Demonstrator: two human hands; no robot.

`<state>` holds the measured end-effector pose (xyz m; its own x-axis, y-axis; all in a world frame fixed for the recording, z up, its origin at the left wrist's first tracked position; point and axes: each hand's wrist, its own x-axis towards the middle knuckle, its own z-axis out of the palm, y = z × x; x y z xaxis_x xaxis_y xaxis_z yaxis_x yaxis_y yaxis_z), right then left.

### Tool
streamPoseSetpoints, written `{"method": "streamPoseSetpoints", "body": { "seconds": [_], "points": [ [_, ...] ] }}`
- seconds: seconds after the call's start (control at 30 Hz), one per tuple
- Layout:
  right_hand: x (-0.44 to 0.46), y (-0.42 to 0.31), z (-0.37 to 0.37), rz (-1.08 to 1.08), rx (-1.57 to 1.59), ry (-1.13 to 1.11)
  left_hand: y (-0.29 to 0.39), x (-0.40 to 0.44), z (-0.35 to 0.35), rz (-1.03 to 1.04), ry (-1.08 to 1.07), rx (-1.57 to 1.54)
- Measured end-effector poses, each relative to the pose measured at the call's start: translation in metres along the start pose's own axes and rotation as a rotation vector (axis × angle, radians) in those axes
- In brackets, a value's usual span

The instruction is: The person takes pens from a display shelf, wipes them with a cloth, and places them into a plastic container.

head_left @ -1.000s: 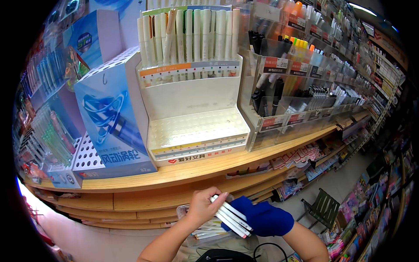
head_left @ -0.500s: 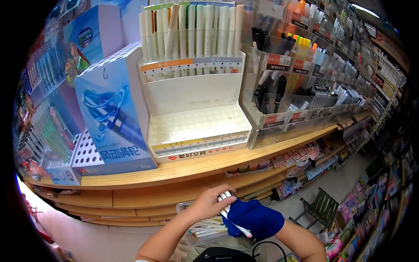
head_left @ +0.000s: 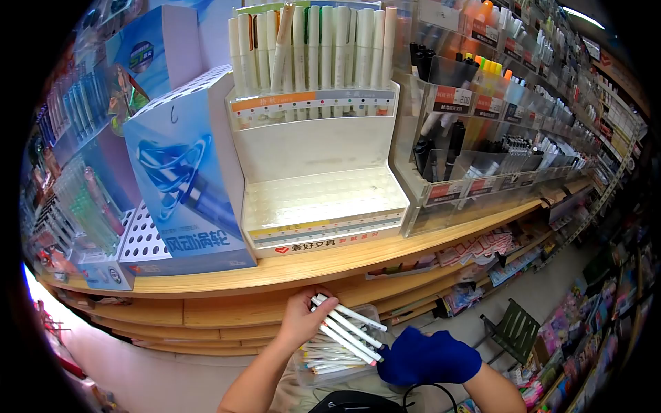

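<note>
Several white marker pens [head_left: 352,331] fan out from my left hand [head_left: 303,320], which is closed around their upper ends. Pinkish tips show on some of them. Blue cloth [head_left: 427,354] covers my right hand [head_left: 451,358] up to the wrist, hiding its fingers. The cloth is just to the right of the pens' lower ends. Below my left hand, a clear plastic box [head_left: 303,375] holds many more loose pens [head_left: 334,356].
A white tiered display stand [head_left: 310,148] on the wooden shelf [head_left: 289,275] has pens upright in its top row. Left of it stands a blue cardboard pen display [head_left: 186,179]; right are clear racks of markers [head_left: 475,131]. A folding stool [head_left: 513,330] is on the floor.
My left hand has moved left and down, with the pens now spread apart and clear of the cloth. My right hand with the cloth has shifted right.
</note>
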<state>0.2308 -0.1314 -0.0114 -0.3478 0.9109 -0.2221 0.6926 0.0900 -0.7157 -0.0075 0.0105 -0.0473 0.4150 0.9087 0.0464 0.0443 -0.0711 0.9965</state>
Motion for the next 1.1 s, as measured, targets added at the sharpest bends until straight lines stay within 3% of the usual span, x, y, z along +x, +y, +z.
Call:
{"method": "streamPoseSetpoints", "body": {
  "seconds": [0.03, 0.1, 0.23, 0.3, 0.33, 0.4, 0.43, 0.5, 0.57, 0.67, 0.77, 0.8, 1.0, 1.1],
  "points": [
    [0.001, -0.002, -0.006, -0.176, -0.347, 0.012, -0.001, -0.001, 0.001, 0.005, 0.014, -0.006],
    [0.007, 0.000, -0.008, -0.397, -0.667, 0.094, 0.002, -0.004, 0.003, -0.013, 0.010, -0.004],
    [0.019, -0.002, -0.008, -0.377, -0.370, 0.326, 0.005, -0.009, 0.011, -0.024, -0.021, -0.055],
    [0.025, -0.010, -0.011, -0.402, -0.428, 0.381, 0.008, -0.012, 0.016, -0.033, -0.050, -0.063],
    [0.028, -0.011, -0.014, -0.479, -0.608, 0.390, 0.008, -0.013, 0.018, -0.038, -0.063, -0.067],
    [0.034, -0.020, -0.018, -0.364, -0.335, 0.266, 0.007, -0.015, 0.025, 0.011, -0.105, -0.035],
    [0.034, -0.031, -0.020, -0.167, 0.114, 0.131, 0.005, -0.016, 0.029, 0.036, -0.127, -0.017],
    [0.037, -0.011, 0.010, -0.024, 1.126, -0.004, 0.006, -0.017, 0.036, 0.090, -0.172, 0.057],
    [0.042, -0.029, 0.003, 0.095, 1.113, -0.167, 0.009, -0.018, 0.036, 0.167, -0.189, 0.130],
    [0.036, -0.056, -0.014, 0.297, 0.899, -0.224, 0.001, -0.019, 0.030, 0.005, -0.240, -0.084],
    [0.023, -0.043, -0.015, 0.185, 0.837, -0.278, -0.010, -0.009, 0.014, 0.113, -0.071, -0.136],
    [0.024, -0.040, -0.014, 0.394, 0.798, -0.338, -0.013, -0.006, 0.009, 0.136, -0.071, -0.123],
    [0.013, -0.041, -0.011, 0.296, 0.871, -0.242, -0.003, -0.008, 0.016, 0.043, -0.145, -0.055],
    [0.011, -0.024, -0.003, 0.220, 1.013, -0.217, -0.013, -0.010, 0.012, 0.065, -0.017, -0.147]
  ]
}}
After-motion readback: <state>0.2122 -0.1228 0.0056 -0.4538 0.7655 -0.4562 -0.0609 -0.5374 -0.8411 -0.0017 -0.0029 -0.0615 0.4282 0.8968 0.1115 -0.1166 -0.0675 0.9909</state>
